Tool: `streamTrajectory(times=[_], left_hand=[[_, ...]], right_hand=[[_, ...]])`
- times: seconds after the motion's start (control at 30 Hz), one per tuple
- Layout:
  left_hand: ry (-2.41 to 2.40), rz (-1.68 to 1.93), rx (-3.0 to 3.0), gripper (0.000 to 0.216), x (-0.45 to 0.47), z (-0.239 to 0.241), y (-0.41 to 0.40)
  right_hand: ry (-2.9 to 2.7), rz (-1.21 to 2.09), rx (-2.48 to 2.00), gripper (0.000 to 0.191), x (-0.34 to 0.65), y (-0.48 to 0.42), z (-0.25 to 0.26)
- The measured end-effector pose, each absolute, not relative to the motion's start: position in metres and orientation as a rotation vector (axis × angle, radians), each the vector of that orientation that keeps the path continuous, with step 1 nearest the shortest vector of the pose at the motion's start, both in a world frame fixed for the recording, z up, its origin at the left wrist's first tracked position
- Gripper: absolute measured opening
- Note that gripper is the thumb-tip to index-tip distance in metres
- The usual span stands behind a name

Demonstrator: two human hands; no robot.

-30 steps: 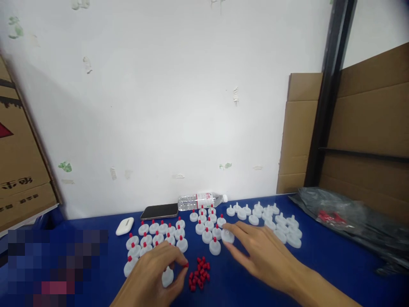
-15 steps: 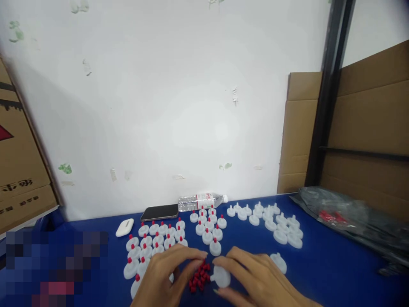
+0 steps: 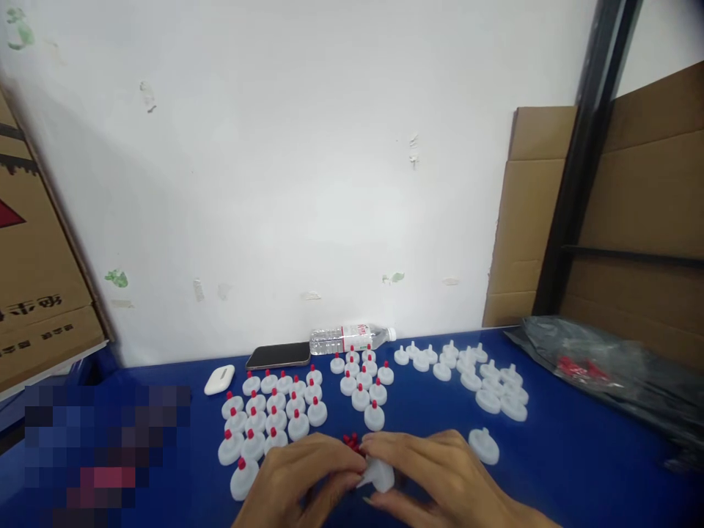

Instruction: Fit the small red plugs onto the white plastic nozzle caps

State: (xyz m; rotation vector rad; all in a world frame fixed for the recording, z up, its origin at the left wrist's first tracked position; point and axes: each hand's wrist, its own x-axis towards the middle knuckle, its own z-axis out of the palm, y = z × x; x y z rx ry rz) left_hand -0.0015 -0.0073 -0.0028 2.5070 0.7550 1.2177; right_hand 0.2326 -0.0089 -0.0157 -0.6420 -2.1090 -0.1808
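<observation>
My right hand (image 3: 440, 473) grips a white plastic spout cap (image 3: 383, 475) between thumb and fingers, its narrow spout turned left. My left hand (image 3: 313, 477) is closed in a pinch at the tip of that spout. What sits between the left fingertips is hidden. Just behind the fingers lies a small pile of red tip caps (image 3: 352, 441), partly covered by my hands. To the left stand rows of white spout caps with red tips (image 3: 254, 444). A single white spout cap without a red tip (image 3: 484, 446) rests right of my right hand.
Several untipped white spout caps (image 3: 489, 400) are grouped at the back right. A water bottle (image 3: 335, 341), a phone (image 3: 278, 356) and a white case (image 3: 219, 380) lie along the back. A plastic bag with red pieces (image 3: 583, 369) is at the right, near cardboard (image 3: 528, 220).
My left hand has moved from above the red pile to the spout's tip, meeting the right hand. The held spout cap has tilted slightly. The view has shifted a little.
</observation>
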Motion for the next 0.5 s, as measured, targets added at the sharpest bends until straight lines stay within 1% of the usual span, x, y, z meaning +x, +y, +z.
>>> streamTrajectory(times=[0.2, 0.5], left_hand=[[0.823, 1.201, 2.528, 0.021, -0.0038, -0.0061, -0.0062], [0.810, 1.241, 2.576, 0.020, -0.0012, -0.0077, -0.0059]], right_hand=[[-2.120, -0.224, -0.651, 0.037, 0.2358, -0.0048, -0.0132], [-2.097, -0.244, -0.628, 0.037, 0.2399, -0.0071, -0.0139]])
